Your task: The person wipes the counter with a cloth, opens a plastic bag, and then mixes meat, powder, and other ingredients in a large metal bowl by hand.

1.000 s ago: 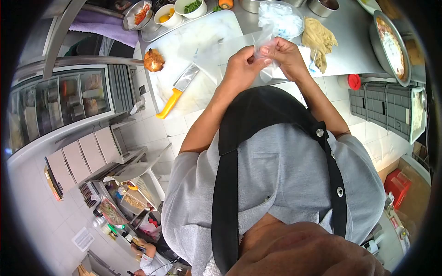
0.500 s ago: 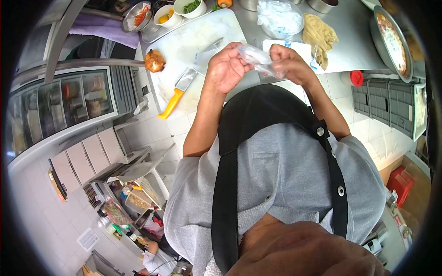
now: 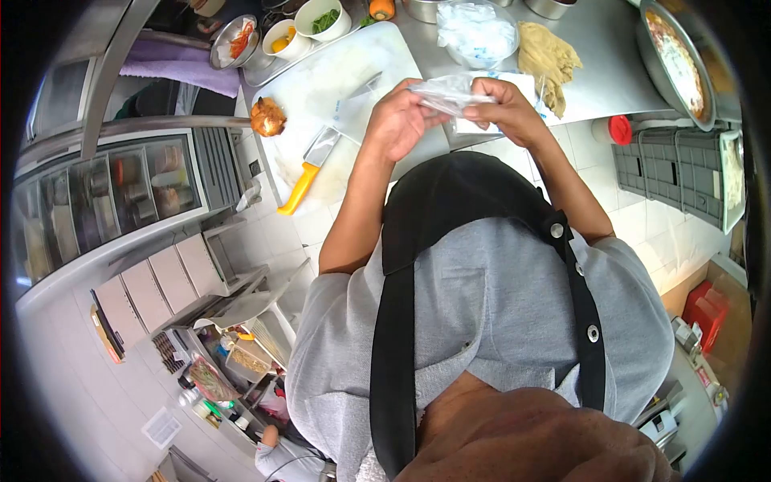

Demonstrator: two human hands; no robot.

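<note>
Between my two hands, a crumpled clear plastic piece [image 3: 450,94] is stretched over the front edge of the counter. My left hand [image 3: 401,120] has its fingers closed on one end of it. The other end is pinched by my right hand [image 3: 507,111]. A white packet [image 3: 514,83] lies behind my right hand. Left of my hands is a white cutting board [image 3: 305,88], with a yellow-handled knife [image 3: 300,187] and a brown onion [image 3: 267,117] at its left edge. Another clear plastic sheet [image 3: 353,108] lies on the board.
White bowls hold yellow pieces [image 3: 283,38] and green leaves [image 3: 324,22]. A bowl of crumpled plastic [image 3: 477,34] and a tan cloth [image 3: 548,63] are on the counter [image 3: 610,80]. A large pan [image 3: 681,64] stands right. Another person's arm [image 3: 271,436] shows lower left.
The plastic piece between my hands is now stretched out wider, and my right hand has turned slightly. The view has shifted a little.
</note>
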